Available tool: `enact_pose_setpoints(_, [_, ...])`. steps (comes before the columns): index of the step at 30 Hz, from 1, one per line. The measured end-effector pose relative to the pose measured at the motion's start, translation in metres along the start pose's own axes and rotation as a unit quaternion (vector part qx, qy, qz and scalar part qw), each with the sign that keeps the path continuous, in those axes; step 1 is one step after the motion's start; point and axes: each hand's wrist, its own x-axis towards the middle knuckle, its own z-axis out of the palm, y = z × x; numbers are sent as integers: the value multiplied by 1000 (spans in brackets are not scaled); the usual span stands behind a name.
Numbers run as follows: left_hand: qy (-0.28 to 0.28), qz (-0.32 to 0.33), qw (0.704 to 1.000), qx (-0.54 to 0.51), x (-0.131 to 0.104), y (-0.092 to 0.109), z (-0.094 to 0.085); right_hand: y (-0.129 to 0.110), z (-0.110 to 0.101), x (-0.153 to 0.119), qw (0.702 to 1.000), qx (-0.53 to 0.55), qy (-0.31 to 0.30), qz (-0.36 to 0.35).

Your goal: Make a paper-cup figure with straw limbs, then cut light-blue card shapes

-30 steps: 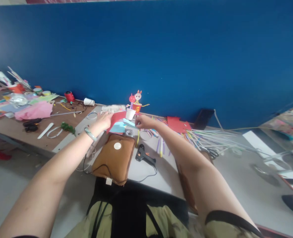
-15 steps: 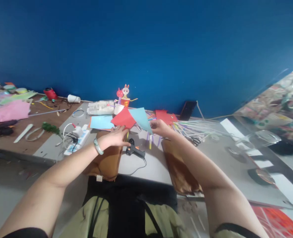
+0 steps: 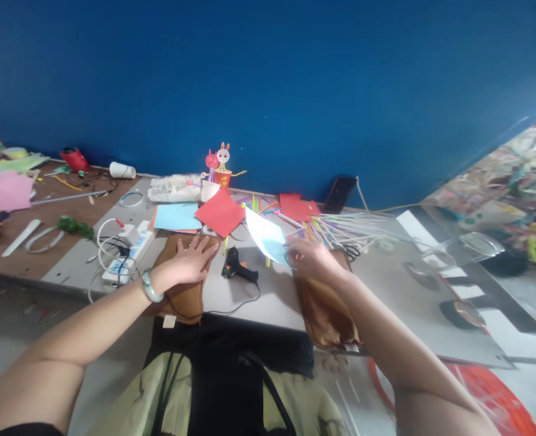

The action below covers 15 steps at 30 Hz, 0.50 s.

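Here, close to the body, two brown cushions sit at the front edge of the gray table (image 3: 268, 312). The left hand (image 3: 190, 260) lies flat on the left cushion (image 3: 190, 300), its fingers a bit spread. The right hand (image 3: 311, 257) is over the top part of the right cushion (image 3: 324, 309), and its fingers pinch the bottom corner of a light blue paper (image 3: 270, 239), which tips up and curls. Between the hands is a black glue gun (image 3: 238, 266) with a cord. A bit farther back, a red paper (image 3: 221, 213) lies beside some blue paper (image 3: 177, 217). Behind are a white cup (image 3: 209, 191) and a red cup (image 3: 222, 179) with bunny and cat faces, near the blue wall (image 3: 268, 91).
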Motion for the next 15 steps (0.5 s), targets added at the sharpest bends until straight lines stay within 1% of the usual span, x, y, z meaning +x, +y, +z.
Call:
enact_pose_setpoints(1, [17, 9, 1000, -19, 7, -3, -7, -1, -1, -3, 1000, -8, -3, -3])
enact_pose_setpoints(2, [49, -8, 998, -41, 17, -6, -14, -2, -2, -6, 1000, -14, -5, -3])
enact_pose_setpoints(4, [130, -97, 984, -78, 42, -14, -27, -5, -4, -10, 1000, -26, -13, 0])
enact_pose_setpoints(5, [163, -142, 972, -91, 56, -18, -33, -7, -4, -11, 999, -32, -18, -2])
enact_pose_setpoints(6, [183, -192, 958, -106, 69, -22, -36, -9, -5, -12, 999, -37, -23, -6])
enact_pose_setpoints(8, [196, -231, 946, -113, 90, -29, -40, -13, -7, -14, 998, -48, -25, -14])
enact_pose_setpoints(10, [194, -246, 941, -126, 102, -33, -39, -14, -9, -17, 998, -56, -23, -17])
enact_pose_setpoints(12, [184, -246, 941, -139, 104, -37, -39, -12, -12, -22, 998, -64, -19, -16])
enact_pose_setpoints(15, [161, -248, 944, -148, 92, -47, -42, -3, -17, -32, 998, -67, -3, -15])
